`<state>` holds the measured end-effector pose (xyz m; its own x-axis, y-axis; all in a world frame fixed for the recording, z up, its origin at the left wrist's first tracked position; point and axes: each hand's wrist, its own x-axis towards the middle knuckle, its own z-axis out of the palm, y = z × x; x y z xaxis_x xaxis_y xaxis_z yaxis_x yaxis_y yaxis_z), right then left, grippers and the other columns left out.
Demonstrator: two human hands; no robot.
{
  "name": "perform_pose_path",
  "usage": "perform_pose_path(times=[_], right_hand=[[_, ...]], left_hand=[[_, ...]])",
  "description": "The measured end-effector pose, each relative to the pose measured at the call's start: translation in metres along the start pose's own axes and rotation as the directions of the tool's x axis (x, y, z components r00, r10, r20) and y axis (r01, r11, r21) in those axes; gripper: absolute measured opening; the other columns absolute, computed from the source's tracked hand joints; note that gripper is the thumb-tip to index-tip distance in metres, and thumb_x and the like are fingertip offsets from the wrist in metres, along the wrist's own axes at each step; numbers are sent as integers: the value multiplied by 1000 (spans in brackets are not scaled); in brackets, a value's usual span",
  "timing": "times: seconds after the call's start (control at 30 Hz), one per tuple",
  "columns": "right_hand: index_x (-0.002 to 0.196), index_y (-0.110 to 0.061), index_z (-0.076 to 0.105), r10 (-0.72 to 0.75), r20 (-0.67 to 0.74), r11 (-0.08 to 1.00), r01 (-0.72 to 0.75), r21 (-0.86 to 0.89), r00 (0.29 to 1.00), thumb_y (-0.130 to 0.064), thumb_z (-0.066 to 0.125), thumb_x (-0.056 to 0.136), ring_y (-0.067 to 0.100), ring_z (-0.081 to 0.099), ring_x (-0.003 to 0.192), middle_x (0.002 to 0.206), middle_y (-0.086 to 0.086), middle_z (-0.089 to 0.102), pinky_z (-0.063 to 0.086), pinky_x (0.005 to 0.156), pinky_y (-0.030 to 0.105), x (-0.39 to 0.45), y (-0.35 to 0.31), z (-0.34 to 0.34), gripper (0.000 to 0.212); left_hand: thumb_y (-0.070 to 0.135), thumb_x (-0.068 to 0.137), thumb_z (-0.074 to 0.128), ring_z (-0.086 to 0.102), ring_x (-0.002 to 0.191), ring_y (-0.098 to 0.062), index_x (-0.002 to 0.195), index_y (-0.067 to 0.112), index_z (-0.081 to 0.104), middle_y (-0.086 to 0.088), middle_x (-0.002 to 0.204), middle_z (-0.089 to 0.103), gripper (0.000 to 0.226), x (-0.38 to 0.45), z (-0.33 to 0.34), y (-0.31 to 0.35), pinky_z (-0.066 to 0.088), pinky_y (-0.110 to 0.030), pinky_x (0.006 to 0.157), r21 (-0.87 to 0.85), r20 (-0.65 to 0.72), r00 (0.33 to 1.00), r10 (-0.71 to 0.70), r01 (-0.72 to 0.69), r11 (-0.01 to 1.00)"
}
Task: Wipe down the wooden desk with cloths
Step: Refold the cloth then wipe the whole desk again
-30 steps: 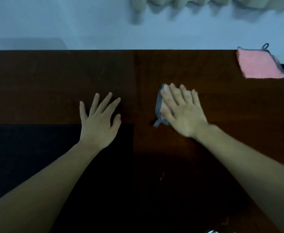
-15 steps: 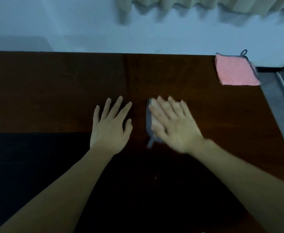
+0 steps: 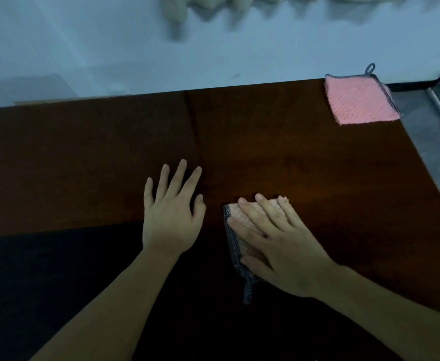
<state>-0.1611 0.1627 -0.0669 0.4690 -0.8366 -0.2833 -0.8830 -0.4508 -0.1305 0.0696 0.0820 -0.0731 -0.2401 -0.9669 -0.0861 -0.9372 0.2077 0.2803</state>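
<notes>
Both my hands lie flat on the dark wooden desk (image 3: 318, 178) — right hand (image 3: 279, 246), fingers straight and together, presses a folded pink cloth with dark mesh edging (image 3: 236, 235); left hand (image 3: 172, 217), fingers spread, rests just beside that cloth.

— Where's your left hand (image 3: 170, 220)?
— Yours lies flat, palm down, fingers straight and spread, forearm reaching in from lower left.
— And the right hand (image 3: 279, 246)?
— Flat too, fingers straight and together, angled toward upper left.
</notes>
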Motion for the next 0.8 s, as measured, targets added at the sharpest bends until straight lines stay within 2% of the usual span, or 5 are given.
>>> perform_pose_path(times=[0.1, 0.27, 0.43, 0.53, 0.8], right_hand=[[162, -36, 8, -23, 5, 1000, 24, -19, 1000, -67, 14, 102, 28, 5, 155, 170, 0, 8, 3, 122, 53, 10, 19, -4, 68], [155, -42, -18, 328, -84, 945, -327, 18, 941, -66, 1, 96, 27, -12, 156, 170, -2, -11, -8, 124, 51, 75, 79, -25, 66], [159, -38, -12, 481, -73, 874, -472, 117, 873, -68, -2, 95, 28, -13, 155, 170, -1, -12, -10, 124, 53, 88, 76, -31, 71], [160, -35, -12, 476, -55, 878, -469, 99, 878, -63, 0, 99, 29, -13, 155, 170, 2, -13, -7, 124, 55, 60, 38, -22, 68], [162, -33, 15, 343, -74, 937, -335, 103, 936, -66, 18, 104, 29, 4, 157, 170, 3, 8, 3, 124, 54, -27, -45, 20, 67]], left_hand=[[52, 96, 14, -1, 157, -21, 160, 37, 21, 8, 170, 9, 66, 0, -2, 0, -3, -48, 126, 11, 19, 1000, -9, 9, 1000], [54, 95, 10, -5, 157, -20, 160, 39, 18, 9, 170, 5, 68, 1, -1, -1, -5, -48, 126, 6, 24, 1000, 0, 0, 1000], [51, 99, 15, -3, 157, -23, 160, 39, 16, 6, 170, 6, 62, 2, 1, -3, -4, -50, 126, 26, 20, 1000, 14, -14, 1000], [47, 103, 22, -6, 157, -23, 161, 39, 13, 6, 170, 3, 58, 3, 0, -2, -4, -50, 126, 31, 44, 999, 5, -6, 999], [45, 105, 25, -7, 157, -24, 161, 38, 11, 5, 171, 0, 58, 3, -3, 0, -3, -53, 126, 34, 54, 999, 3, -5, 999]])
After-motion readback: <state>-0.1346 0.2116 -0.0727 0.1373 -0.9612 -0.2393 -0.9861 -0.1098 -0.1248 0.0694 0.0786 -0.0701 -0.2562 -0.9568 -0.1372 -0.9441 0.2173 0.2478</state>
